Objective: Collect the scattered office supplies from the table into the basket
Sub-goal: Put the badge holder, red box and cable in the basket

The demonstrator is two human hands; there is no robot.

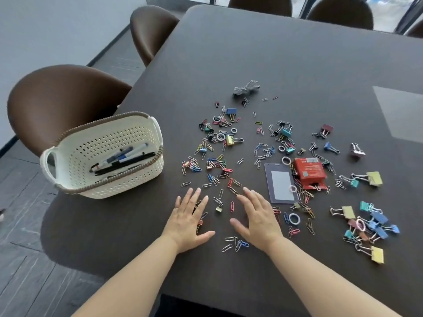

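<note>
A cream perforated basket with a brown rim stands at the table's left edge and holds several pens. Coloured paper clips and binder clips lie scattered over the dark table. A red box and a clear badge holder lie to the right. My left hand lies flat with straight fingers, covering a few small clips. My right hand lies flat beside it, fingers straight, among paper clips. Neither hand holds anything.
Brown chairs stand along the table's left side and far edge. A grey bundle lies beyond the clips. White rings lie among the clips. The table's near edge runs just below my forearms.
</note>
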